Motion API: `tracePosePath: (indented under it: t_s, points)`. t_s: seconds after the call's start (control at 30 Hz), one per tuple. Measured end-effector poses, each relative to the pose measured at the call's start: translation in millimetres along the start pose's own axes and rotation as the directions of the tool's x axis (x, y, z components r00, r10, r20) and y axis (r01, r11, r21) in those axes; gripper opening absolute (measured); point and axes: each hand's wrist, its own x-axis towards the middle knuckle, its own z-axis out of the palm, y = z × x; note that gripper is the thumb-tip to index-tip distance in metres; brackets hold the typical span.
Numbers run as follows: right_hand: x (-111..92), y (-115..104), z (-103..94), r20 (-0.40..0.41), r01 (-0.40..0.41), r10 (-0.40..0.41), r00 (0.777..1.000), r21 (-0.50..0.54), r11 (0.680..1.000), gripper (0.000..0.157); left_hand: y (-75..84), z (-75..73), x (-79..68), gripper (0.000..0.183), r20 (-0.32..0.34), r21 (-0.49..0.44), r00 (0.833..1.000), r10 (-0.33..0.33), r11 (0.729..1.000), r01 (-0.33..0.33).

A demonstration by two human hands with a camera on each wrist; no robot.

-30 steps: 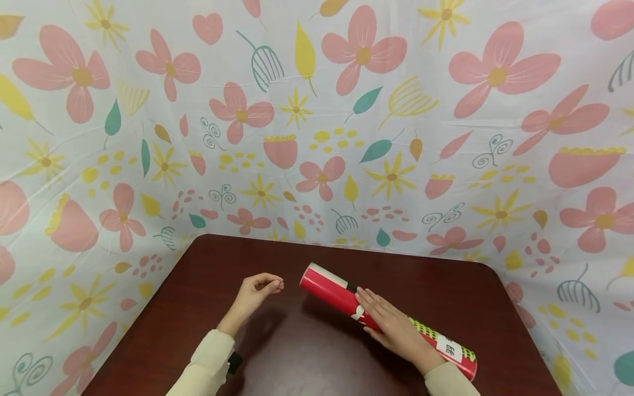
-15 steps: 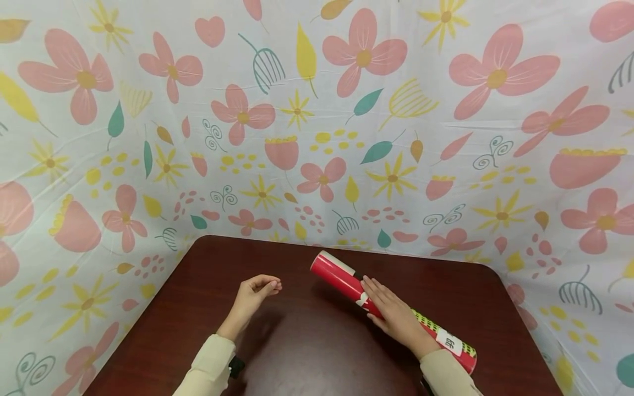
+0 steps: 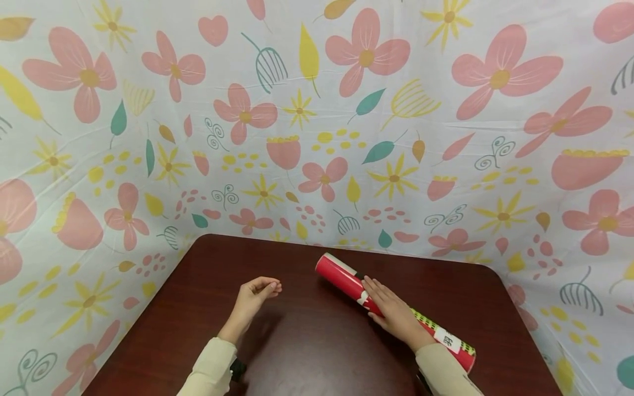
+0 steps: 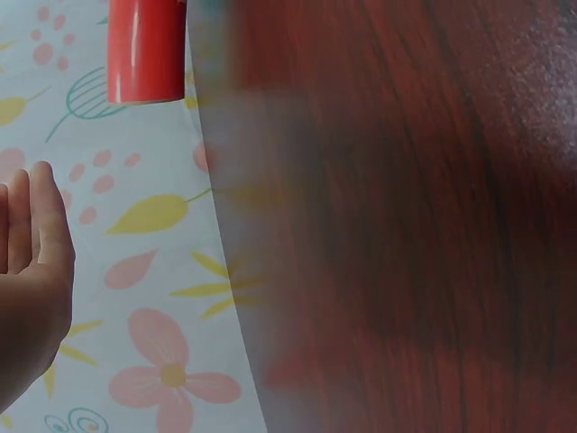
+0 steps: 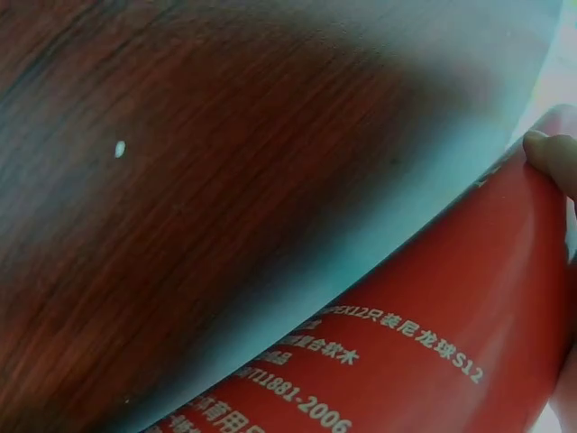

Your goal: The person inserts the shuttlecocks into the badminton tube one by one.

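Observation:
A long red shuttlecock tube (image 3: 342,278) with a pale strip, yellow-green dotted pattern and white label slants across the right half of the table in the head view. My right hand (image 3: 393,313) grips it around the middle, fingers over the top and thumb along the near side. White printed characters show on the tube (image 5: 433,343) in the right wrist view, with the thumb (image 5: 550,158) against its surface. To the left, my left hand (image 3: 252,302) hovers over the table, loosely curled and holding nothing. One end of the tube (image 4: 147,54) appears above this hand (image 4: 36,253) in the left wrist view.
The dark brown wooden table (image 3: 317,352) has rounded far corners. A white curtain (image 3: 317,137) printed with flowers and leaves rises behind it and along both sides. A dark wrist strap (image 3: 238,369) shows beside the left sleeve.
The tube's far left end has shifted right and slightly away from me, along with my right hand. My left hand has hardly moved.

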Motion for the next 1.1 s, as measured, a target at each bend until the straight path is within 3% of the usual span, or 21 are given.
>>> tracePosePath:
  t_s: [0.17,0.37,0.63,0.9,1.1]
  points:
    - [-1.1,2.1,2.7,0.038,-0.028,0.027,0.999,0.037,0.999,0.085,-4.7,-0.3,0.2,0.031,0.024,0.001,0.998,0.056,0.998,-0.057]
    - [-7.3,-0.4,3.5,0.089,-0.055,0.051,0.995,0.045,0.997,0.085,-13.7,-0.5,0.3,0.02,0.068,-0.011,0.989,0.13,0.992,-0.129]
    - [-6.9,-5.9,2.4,0.121,-0.069,0.07,0.99,-0.007,0.998,0.085,-1.1,1.5,-3.6,0.026,0.016,-0.015,1.0,-0.019,1.0,0.019]
    - [7.9,-13.1,-0.4,0.206,-0.094,0.097,0.974,-0.026,0.995,0.087,8.1,-6.6,-0.2,0.023,-0.088,0.071,0.996,-0.025,0.997,0.031]
    - [17.4,-14.5,-1.5,0.166,-0.091,0.095,0.982,-0.031,0.995,0.081,17.1,-4.8,2.6,0.023,-0.13,0.148,0.991,-0.013,0.988,0.032]
